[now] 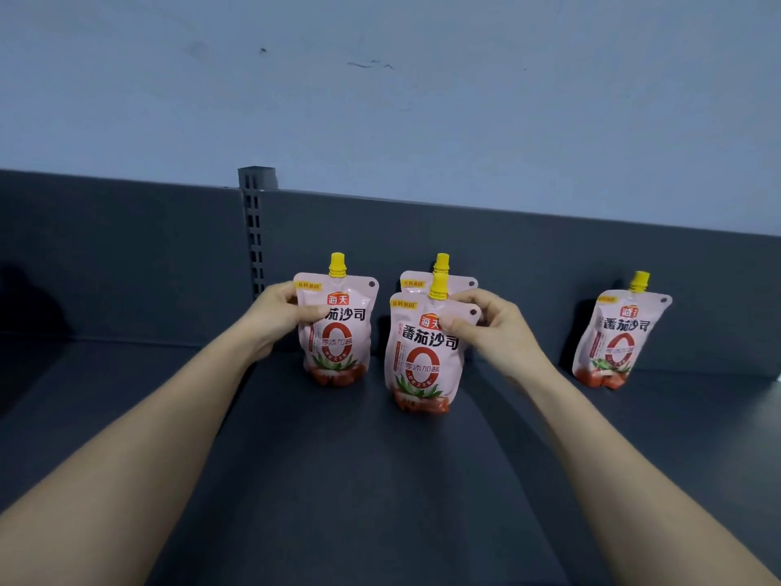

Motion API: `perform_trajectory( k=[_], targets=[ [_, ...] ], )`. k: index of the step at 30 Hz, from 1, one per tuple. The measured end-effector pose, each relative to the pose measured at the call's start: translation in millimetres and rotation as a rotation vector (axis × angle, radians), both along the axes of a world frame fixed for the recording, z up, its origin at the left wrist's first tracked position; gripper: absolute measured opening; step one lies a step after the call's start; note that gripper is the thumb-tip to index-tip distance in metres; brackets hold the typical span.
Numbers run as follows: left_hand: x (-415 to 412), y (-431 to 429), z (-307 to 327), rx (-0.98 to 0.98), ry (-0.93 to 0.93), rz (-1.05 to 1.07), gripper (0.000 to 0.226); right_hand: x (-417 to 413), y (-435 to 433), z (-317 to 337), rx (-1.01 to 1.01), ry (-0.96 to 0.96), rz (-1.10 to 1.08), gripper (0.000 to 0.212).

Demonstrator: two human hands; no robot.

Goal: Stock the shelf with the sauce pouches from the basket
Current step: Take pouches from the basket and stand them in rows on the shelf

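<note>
While both hands are on pouches, the step is placing and straightening stock on the shelf (338,480). The left hand (277,317) has its fingers pinching the upper left edge of the left pouch (338,332), which stands upright near the shelf's back edge. The right hand (486,327) pinches the upper right corner of the front pouch (422,357), upright, set just in front of a rear pouch (439,281) that is mostly hidden. A fourth pouch (613,340) leans at the back edge toward the right end, well apart. The basket is not in view. Next move, likely: let go without tipping either pouch, then reach for more.
</note>
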State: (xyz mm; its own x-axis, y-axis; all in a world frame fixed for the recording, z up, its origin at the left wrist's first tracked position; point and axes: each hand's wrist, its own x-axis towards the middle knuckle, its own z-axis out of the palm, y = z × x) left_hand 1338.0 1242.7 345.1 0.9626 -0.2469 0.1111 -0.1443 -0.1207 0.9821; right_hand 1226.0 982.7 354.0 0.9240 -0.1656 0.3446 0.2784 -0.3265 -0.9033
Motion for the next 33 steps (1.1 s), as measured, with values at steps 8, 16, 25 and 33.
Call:
perform_trajectory(
  k=[8, 16, 25, 33],
  targets=[
    [2, -10, 0, -0.05, -0.037, 0.107, 0.019, 7, -6, -3, -0.043, -0.005, -0.063, 0.009],
    [7, -14, 5, -0.021, -0.024, 0.104, 0.018, 13, -11, -2, 0.004, 0.007, -0.044, 0.012],
    [8, -14, 8, -0.007, -0.001, 0.086, 0.017, 12, -12, -3, -0.025, 0.014, -0.07, 0.008],
    [5, -12, 11, 0.063, -0.03, 0.11, 0.021, 5, -9, -1, -0.117, -0.023, -0.14, 0.031]
  ],
)
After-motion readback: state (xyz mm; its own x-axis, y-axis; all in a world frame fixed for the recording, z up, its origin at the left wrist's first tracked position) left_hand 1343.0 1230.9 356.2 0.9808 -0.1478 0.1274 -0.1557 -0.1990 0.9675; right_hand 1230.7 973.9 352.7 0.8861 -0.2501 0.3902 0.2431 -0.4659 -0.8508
